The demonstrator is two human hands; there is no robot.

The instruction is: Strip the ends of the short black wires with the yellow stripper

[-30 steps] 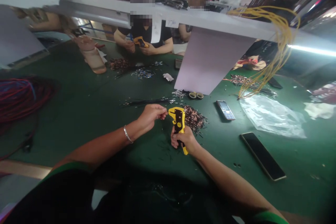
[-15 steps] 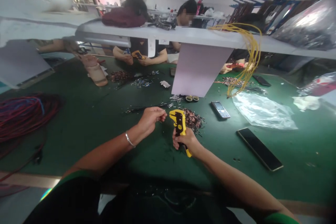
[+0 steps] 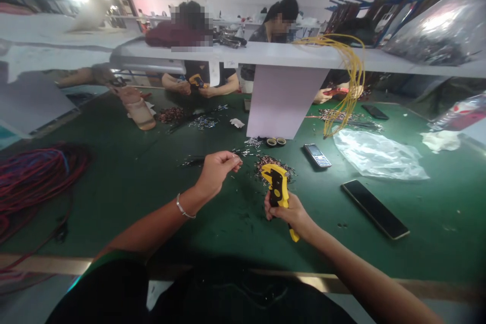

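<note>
green table (image 3: 436, 243) fills most of my view; big coil of red wires (image 3: 41, 177) lies left, clear plastic bag (image 3: 375, 154) right, black phone (image 3: 375, 209) nearer front edge. yellow-black hand tool (image 3: 280, 188) tilted, gripped by right hand (image 3: 295, 214), fingers curled round handle. left hand (image 3: 216, 174) apart from tool, fingertips pinched together; i cannot tell what they hold. pile of small pieces (image 3: 261, 163) just behind tool.

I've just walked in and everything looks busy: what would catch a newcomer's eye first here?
Probably the bright yellow-and-black wire stripper, gripped in the right hand near the middle of the view. Next, the yellow wires hanging over the white shelf's edge, right of centre. Then the big coil of red and blue wires on the green table, far left.
</note>
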